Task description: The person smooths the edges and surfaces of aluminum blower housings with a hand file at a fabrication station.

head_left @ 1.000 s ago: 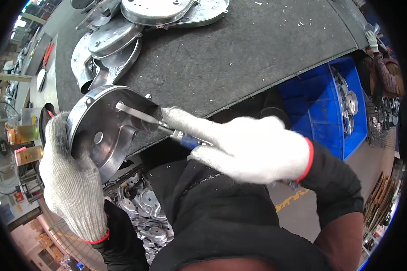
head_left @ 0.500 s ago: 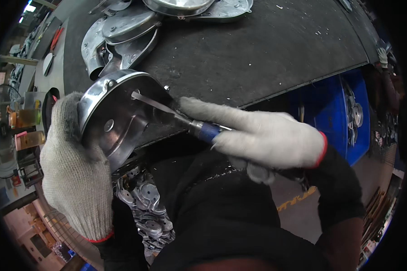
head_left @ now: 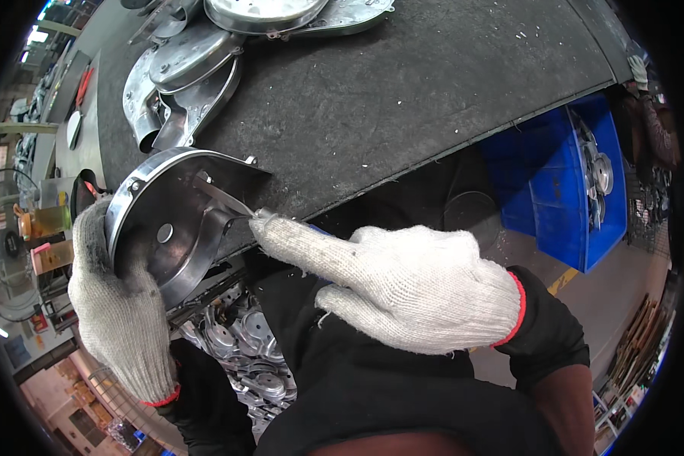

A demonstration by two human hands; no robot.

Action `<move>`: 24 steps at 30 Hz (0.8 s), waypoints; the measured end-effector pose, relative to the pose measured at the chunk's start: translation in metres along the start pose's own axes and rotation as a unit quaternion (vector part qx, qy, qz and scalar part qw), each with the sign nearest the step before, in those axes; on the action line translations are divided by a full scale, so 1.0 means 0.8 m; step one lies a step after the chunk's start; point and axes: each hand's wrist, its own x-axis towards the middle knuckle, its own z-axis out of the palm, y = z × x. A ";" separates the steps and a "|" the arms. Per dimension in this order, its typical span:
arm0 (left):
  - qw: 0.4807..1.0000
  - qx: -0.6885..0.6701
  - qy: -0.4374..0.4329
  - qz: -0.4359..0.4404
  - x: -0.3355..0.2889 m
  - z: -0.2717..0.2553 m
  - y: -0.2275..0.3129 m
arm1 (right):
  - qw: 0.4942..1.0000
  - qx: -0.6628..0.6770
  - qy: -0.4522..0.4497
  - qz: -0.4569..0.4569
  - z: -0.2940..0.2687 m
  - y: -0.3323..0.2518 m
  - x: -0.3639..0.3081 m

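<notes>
My left hand (head_left: 118, 304), in a white knit glove with red cuff trim, grips the rim of a hollow cast-metal housing (head_left: 167, 201). The housing is tilted at the bench's near edge, its dark inside turned toward me. My right hand (head_left: 410, 285), gloved alike, is closed round a scraper (head_left: 226, 200) with a narrow flat blade. Its index finger stretches along the tool toward the blade. The blade's tip is inside the housing, near the upper wall. Most of the blue handle is hidden behind the glove.
Several metal housings (head_left: 194, 61) lie on the dark bench top (head_left: 403, 83). Below its edge at right stands a blue bin (head_left: 543, 194) with metal parts. More castings (head_left: 262, 365) are heaped below the left side. Another person's gloved hand (head_left: 637, 72) shows at far right.
The housing and left hand have shifted slightly left, the housing also lower in view. My right hand has turned over, its back now up, covering most of the scraper's handle.
</notes>
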 end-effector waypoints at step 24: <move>0.999 0.045 0.014 0.002 -0.005 -0.001 0.010 | 0.912 -0.356 0.200 -0.024 0.007 -0.001 -0.014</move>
